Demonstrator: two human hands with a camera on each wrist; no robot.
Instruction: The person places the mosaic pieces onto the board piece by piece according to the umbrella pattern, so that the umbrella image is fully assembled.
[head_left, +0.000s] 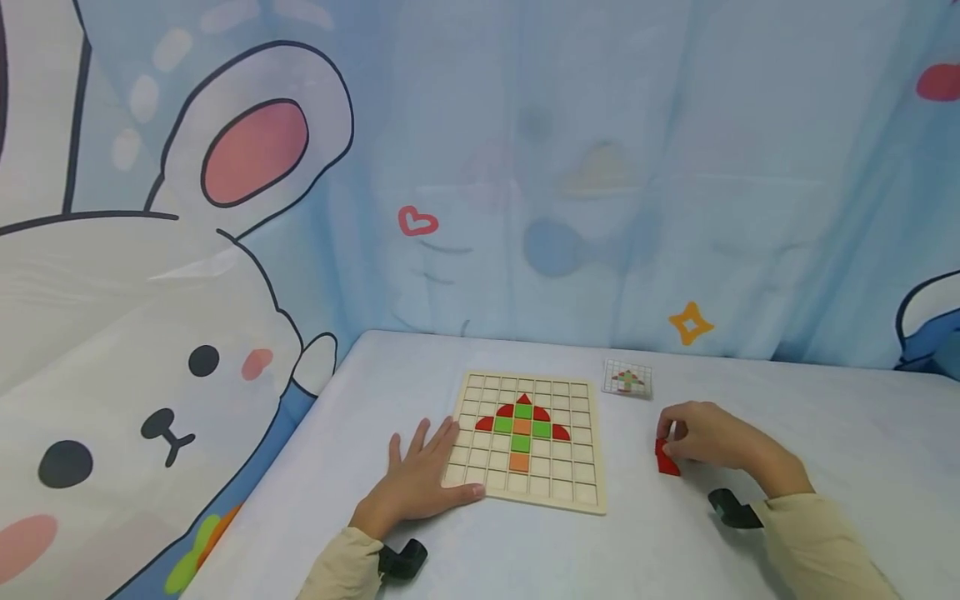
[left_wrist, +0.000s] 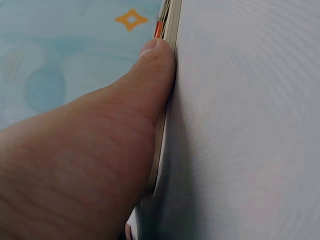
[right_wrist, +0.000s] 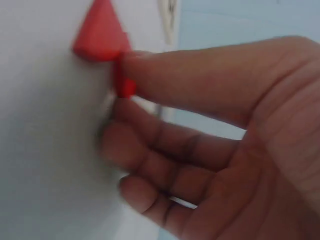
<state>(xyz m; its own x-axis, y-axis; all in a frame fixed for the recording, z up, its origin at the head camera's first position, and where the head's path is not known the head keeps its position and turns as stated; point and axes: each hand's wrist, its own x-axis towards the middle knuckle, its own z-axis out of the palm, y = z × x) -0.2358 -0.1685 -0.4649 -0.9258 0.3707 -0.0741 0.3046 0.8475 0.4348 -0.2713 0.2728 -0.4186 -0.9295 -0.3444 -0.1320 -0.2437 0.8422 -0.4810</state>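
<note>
A square wooden grid board (head_left: 566, 482) lies on the table, bearing a pattern of green and orange squares, several rounded red pieces and a red triangle (head_left: 524, 399). My left hand (head_left: 416, 483) is spread at the board's left front corner, its thumb along the front edge and fingertips at the left side. To the right of the board, my right hand (head_left: 712, 437) pinches a small red block (right_wrist: 125, 85) between thumb and index finger. Its exact shape is mostly covered by the thumb. Right beside it is a red triangular block (right_wrist: 99, 37) on the table.
A small pattern card (head_left: 628, 380) showing a similar coloured figure lies behind the board's right corner. White cloth covers the table (head_left: 645, 550). A printed blue curtain (head_left: 480, 283) hangs along its back edge, and a bear-like print (head_left: 150, 350) stands at the left.
</note>
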